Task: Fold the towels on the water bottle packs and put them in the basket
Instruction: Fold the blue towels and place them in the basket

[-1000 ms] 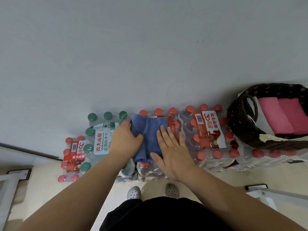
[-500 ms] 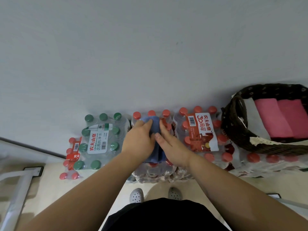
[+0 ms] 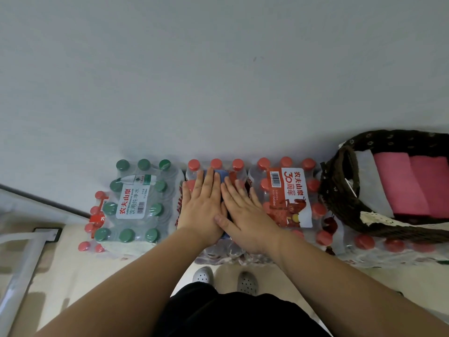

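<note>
A blue towel (image 3: 222,175) lies folded narrow on the middle red-capped water bottle pack (image 3: 237,166); only a sliver shows between my hands. My left hand (image 3: 202,205) and my right hand (image 3: 245,215) lie flat side by side on it, fingers stretched out toward the wall, pressing down. To the right a dark woven basket (image 3: 340,203) rests on more bottle packs and holds two folded pink towels (image 3: 401,186).
A green-capped bottle pack (image 3: 136,200) stands left of my hands and a red-labelled pack (image 3: 286,198) right of them. All stand against a grey wall (image 3: 218,81). My shoes (image 3: 204,274) are on the pale floor below. A white frame (image 3: 21,263) stands at the left.
The blue towel went from a wider fold to a narrow strip. Both hands came together over it and now lie flat, covering nearly all of it.
</note>
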A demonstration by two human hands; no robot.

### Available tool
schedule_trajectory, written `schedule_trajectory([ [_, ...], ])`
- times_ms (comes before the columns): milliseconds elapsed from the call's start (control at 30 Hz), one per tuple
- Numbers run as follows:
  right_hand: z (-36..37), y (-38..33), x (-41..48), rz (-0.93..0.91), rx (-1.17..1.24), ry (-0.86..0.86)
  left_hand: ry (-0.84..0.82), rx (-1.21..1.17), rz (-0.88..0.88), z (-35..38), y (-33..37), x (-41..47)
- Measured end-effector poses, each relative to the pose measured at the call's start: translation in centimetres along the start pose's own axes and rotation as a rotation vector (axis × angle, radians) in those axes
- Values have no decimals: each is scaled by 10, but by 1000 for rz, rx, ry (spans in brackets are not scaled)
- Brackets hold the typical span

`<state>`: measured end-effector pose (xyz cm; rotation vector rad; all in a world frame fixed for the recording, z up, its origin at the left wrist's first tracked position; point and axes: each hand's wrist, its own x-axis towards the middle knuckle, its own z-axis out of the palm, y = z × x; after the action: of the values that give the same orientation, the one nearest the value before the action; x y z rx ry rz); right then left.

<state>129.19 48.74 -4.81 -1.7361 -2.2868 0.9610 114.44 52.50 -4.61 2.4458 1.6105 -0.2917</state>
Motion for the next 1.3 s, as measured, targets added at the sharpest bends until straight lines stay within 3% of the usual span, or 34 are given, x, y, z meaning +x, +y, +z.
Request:
schedule_trajectory([
  [333,-2,-1,4,59,14,-48,-4,-62,73,0,-4,4],
  [467,-2,-9,1,97,48,-13,91,-344,195,5,-22,1],
  [567,5,-15,0,148,-45,27,173,-479,142,8,-41,-4],
  [633,9,-20,0,181,-84,51,125,-466,98,7,-50,-5],
  [767,12,-25,1,233,-98,79,71,-376,197,3,-57,4],
  [900,7,-27,2,265,89,135,99,-558,201,-10,-50,7],
  [1067,-10,-35,-5,304,463,341,97,-771,219,-33,-32,4],
  [1300,-84,-31,-47,244,640,634,205,-1103,357,-98,37,-2],
])
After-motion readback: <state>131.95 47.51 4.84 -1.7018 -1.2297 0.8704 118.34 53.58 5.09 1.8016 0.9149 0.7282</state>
